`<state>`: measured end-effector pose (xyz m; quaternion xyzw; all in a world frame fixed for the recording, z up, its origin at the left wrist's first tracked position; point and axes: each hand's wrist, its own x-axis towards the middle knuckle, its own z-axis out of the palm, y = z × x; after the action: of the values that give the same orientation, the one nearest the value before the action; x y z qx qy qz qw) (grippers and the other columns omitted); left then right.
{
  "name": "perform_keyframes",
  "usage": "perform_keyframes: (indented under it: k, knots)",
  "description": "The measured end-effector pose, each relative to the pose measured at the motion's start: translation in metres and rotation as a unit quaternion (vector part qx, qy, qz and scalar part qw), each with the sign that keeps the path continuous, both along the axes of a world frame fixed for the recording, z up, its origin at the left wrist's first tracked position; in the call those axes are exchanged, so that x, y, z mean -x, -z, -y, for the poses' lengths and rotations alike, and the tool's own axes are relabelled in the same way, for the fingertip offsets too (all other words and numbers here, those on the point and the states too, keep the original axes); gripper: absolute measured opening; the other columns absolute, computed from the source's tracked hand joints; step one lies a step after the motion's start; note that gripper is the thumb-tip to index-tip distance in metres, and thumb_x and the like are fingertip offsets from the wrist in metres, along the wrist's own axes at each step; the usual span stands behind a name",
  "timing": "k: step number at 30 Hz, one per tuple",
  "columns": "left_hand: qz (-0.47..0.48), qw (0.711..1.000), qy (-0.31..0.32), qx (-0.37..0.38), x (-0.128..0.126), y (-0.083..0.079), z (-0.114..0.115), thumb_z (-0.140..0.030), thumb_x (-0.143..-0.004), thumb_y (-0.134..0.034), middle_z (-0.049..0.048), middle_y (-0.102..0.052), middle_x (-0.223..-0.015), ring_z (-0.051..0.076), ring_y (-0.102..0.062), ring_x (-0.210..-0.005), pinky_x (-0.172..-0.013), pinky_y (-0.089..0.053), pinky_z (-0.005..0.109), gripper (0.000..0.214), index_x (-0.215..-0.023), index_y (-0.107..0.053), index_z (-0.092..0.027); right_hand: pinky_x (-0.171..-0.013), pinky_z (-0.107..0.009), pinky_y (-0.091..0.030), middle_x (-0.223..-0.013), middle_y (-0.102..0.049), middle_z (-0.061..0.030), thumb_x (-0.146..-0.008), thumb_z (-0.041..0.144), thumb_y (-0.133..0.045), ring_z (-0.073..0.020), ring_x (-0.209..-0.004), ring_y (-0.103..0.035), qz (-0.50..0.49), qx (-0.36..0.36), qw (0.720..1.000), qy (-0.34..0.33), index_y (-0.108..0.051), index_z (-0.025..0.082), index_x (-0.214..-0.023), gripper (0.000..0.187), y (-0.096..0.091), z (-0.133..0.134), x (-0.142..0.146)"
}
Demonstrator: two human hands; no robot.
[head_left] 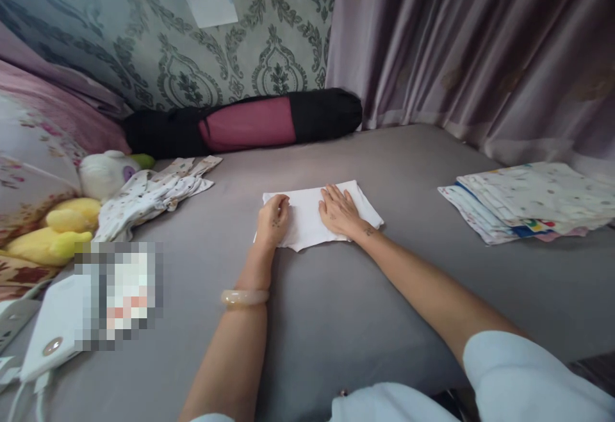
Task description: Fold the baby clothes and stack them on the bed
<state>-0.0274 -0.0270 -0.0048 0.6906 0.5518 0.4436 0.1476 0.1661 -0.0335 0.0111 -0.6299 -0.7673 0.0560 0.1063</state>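
A white garment [307, 214] lies folded into a rough rectangle on the grey bed sheet in front of me; its exact kind does not show. My left hand [274, 220] is closed at the garment's left end, fingers curled in and the thumb side up, with the cloth at its fingertips. Flat on the right half of the cloth rests my right hand [340, 211], its fingers stretched out and slightly spread. A pale bangle [245, 298] circles my left wrist.
A stack of folded printed cloths [533, 201] sits at the right. On the left lie a crumpled printed garment [148, 194], plush toys [72, 227] and a white device with cables [60, 326]. A long black-and-pink bag [247, 122] lines the wall.
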Motion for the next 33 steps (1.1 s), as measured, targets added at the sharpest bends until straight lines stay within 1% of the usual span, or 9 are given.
perform_keyframes:
  k: [3,7,9,11,14,17,22,27,33]
  knots:
    - [-0.003,1.0,0.002,0.002,0.0,0.0,0.0,-0.028,-0.088,-0.047,0.0075,-0.071,-0.084,0.021,-0.064,-0.075,-0.075,-0.048,0.032,0.019,-0.09,-0.066,-0.023,-0.118,-0.047,-0.017,-0.157,-0.03,-0.0152,-0.098,0.032,-0.022,-0.0262,-0.146,-0.023,-0.001,0.005,1.0,-0.008,-0.038,0.006,-0.147,0.057,-0.005,0.001,-0.007]
    - [0.01,1.0,0.007,-0.003,0.0,0.001,0.001,-0.029,-0.087,-0.048,0.0069,-0.07,-0.082,0.021,-0.063,-0.077,-0.076,-0.047,0.032,0.019,-0.091,-0.066,-0.024,-0.119,-0.048,-0.012,-0.158,-0.027,-0.0152,-0.098,0.033,-0.02,-0.0261,-0.147,-0.02,0.022,-0.02,1.0,0.0,-0.036,0.007,-0.148,0.058,-0.009,0.003,-0.025]
    - [0.016,1.0,0.009,-0.005,0.0,0.001,0.001,-0.029,-0.087,-0.049,0.0068,-0.07,-0.082,0.021,-0.063,-0.077,-0.077,-0.047,0.032,0.019,-0.091,-0.067,-0.024,-0.119,-0.048,-0.011,-0.158,-0.027,-0.015,-0.098,0.033,-0.02,-0.0259,-0.147,-0.02,0.032,-0.023,0.999,0.005,-0.036,0.007,-0.148,0.059,-0.007,0.002,-0.032]
    - [0.009,1.0,0.009,-0.004,0.0,0.002,0.0,-0.029,-0.088,-0.048,0.007,-0.07,-0.083,0.021,-0.063,-0.077,-0.077,-0.047,0.033,0.019,-0.092,-0.067,-0.024,-0.119,-0.047,-0.013,-0.158,-0.028,-0.0145,-0.098,0.033,-0.02,-0.0255,-0.146,-0.022,0.035,-0.008,0.999,0.012,-0.036,0.007,-0.148,0.059,-0.003,0.001,-0.036]
    - [-0.011,1.0,0.008,-0.001,0.001,0.003,0.0,-0.03,-0.088,-0.048,0.0072,-0.07,-0.083,0.022,-0.063,-0.076,-0.077,-0.047,0.033,0.021,-0.092,-0.067,-0.023,-0.119,-0.047,-0.012,-0.157,-0.029,-0.0133,-0.098,0.034,-0.019,-0.0247,-0.146,-0.022,0.032,0.007,0.999,0.018,-0.036,0.007,-0.148,0.059,0.004,0.0,-0.037]
    - [-0.018,1.0,0.006,0.0,0.001,0.002,0.0,-0.03,-0.088,-0.047,0.0072,-0.069,-0.082,0.022,-0.063,-0.076,-0.077,-0.047,0.033,0.021,-0.092,-0.067,-0.023,-0.12,-0.047,-0.012,-0.158,-0.028,-0.0134,-0.099,0.034,-0.019,-0.0244,-0.147,-0.021,0.026,0.009,0.999,0.017,-0.035,0.007,-0.149,0.059,0.006,-0.001,-0.036]
    - [-0.005,1.0,0.013,-0.005,0.001,0.002,0.001,-0.032,-0.087,-0.048,0.0073,-0.07,-0.082,0.022,-0.063,-0.079,-0.078,-0.047,0.033,0.021,-0.092,-0.067,-0.023,-0.12,-0.046,-0.013,-0.158,-0.027,-0.0127,-0.099,0.035,-0.018,-0.0233,-0.147,-0.02,0.019,0.03,0.999,0.011,-0.034,0.008,-0.149,0.06,-0.002,0.001,-0.041]
    - [0.004,1.0,0.012,-0.006,0.001,0.002,0.001,-0.032,-0.086,-0.049,0.0072,-0.069,-0.083,0.023,-0.063,-0.08,-0.079,-0.048,0.034,0.021,-0.09,-0.067,-0.023,-0.119,-0.049,-0.012,-0.158,-0.025,-0.0152,-0.098,0.035,-0.019,-0.0262,-0.147,-0.02,0.042,-0.005,0.999,0.027,-0.034,0.005,-0.149,0.061,-0.011,0.002,-0.055]
    - [-0.024,1.0,0.008,-0.009,0.001,0.003,0.0,-0.031,-0.088,-0.048,0.0078,-0.07,-0.085,0.022,-0.063,-0.079,-0.077,-0.048,0.033,0.021,-0.092,-0.067,-0.023,-0.119,-0.045,-0.017,-0.159,-0.023,-0.015,-0.098,0.034,-0.019,-0.0246,-0.147,-0.019,0.042,0.018,0.998,0.032,-0.03,0.002,-0.15,0.062,0.002,0.001,-0.063]
